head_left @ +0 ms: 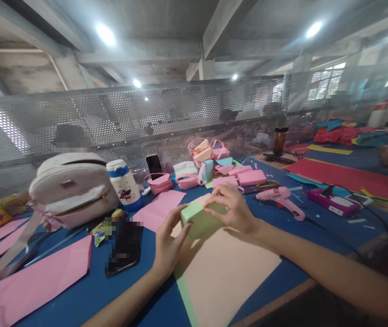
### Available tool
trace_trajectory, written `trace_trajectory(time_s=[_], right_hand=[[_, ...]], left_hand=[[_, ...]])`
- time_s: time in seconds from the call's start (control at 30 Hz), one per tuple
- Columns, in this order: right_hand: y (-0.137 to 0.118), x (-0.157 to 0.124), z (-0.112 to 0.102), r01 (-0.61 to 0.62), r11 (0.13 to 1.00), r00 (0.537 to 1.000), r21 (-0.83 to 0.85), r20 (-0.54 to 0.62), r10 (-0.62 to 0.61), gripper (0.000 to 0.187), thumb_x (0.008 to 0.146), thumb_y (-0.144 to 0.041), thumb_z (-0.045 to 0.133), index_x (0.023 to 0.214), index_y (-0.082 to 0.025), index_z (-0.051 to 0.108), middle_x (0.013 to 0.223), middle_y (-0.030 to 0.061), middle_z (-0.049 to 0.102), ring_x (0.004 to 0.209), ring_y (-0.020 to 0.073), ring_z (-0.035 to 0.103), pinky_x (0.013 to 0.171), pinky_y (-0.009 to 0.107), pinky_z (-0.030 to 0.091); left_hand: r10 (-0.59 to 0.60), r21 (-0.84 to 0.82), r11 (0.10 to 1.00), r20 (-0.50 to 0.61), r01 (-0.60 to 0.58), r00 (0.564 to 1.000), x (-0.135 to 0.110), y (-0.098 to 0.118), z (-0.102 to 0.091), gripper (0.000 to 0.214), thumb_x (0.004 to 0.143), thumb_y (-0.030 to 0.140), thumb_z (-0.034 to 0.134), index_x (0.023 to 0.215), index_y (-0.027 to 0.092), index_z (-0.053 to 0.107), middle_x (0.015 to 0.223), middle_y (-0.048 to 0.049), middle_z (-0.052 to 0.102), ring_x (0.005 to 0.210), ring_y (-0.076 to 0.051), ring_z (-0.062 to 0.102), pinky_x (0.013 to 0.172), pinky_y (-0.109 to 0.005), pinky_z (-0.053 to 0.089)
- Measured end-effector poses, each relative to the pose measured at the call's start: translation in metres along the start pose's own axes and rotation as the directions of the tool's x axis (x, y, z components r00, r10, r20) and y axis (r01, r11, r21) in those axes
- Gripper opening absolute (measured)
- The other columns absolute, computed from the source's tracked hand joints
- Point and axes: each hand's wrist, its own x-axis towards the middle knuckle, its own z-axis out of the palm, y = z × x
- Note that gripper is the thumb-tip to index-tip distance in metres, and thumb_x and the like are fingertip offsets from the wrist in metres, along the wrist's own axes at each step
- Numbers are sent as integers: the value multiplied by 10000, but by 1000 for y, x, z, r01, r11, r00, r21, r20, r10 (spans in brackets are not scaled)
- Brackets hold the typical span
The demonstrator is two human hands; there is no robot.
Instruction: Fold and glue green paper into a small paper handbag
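Between my two hands is a small light-green paper box (198, 220), held just above the sheets. My left hand (171, 240) grips its left end, thumb at the near side and fingers behind. My right hand (232, 206) pinches the right part of the box near its top edge. Beneath lies a peach paper sheet (228, 277), with a green sheet (187, 299) showing along its left edge. A pink sheet (158, 210) lies beyond my left hand.
Right of my hands are a pink glue gun (281, 200) with a cord and a purple box (333, 202). Small paper bags (160, 182) stand behind. A bottle (125, 186), a backpack (73, 188) and a dark phone (125, 250) are left. A perforated metal screen (166, 118) borders the table.
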Motion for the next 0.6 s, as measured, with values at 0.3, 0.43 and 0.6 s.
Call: trace_trajectory(time_s=[0.3,0.43,0.6], right_hand=[[1,1,0,-18,1000,1000,10,6,18,73,912,-259,697,859,-231,739,846,39,631,848,225,543,781,377,409],[0,2,2,-126,980,992,156,12,126,66,892,-215,711,827,-222,721,846,33,623,859,217,565,803,372,450],[0,3,4,-232,936,973,266,56,226,88,874,-184,719,797,-215,690,847,25,612,893,218,577,840,371,464]], left_hand=[[14,21,1000,4,-14,1000,-1,0,0,355,885,323,689,1230,260,636,1259,-59,685,1184,-231,648,1026,-350,527],[19,44,999,-1,-19,1000,0,1,0,349,886,329,686,1225,256,645,1251,-66,690,1174,-235,651,1021,-355,528],[17,56,998,-5,-16,1000,-1,-1,0,362,882,324,689,1233,248,649,1259,-69,686,1188,-245,642,1049,-379,512]])
